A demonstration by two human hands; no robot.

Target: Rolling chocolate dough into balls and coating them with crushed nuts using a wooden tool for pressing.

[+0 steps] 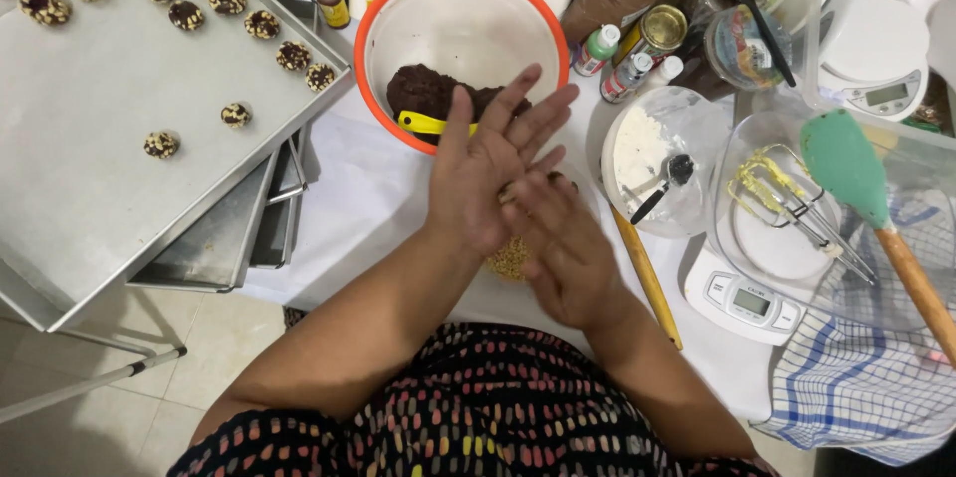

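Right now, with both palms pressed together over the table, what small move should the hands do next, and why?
Probably keep rolling a moment, then open the palms. The left hand lies flat over the right hand, so whatever is between them is hidden. Finished coated dough balls sit on the baking tray, and crumb coating shows just under the hands.

Baking tray [110,178] brushed matt metal; bowl [398,29] glossy plastic; spatula handle [921,288] wood; towel [866,387] checked cloth.

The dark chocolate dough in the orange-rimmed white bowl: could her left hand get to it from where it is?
Probably yes: the dough lies uncovered just beyond the left hand, whose fingers already stretch over the bowl.
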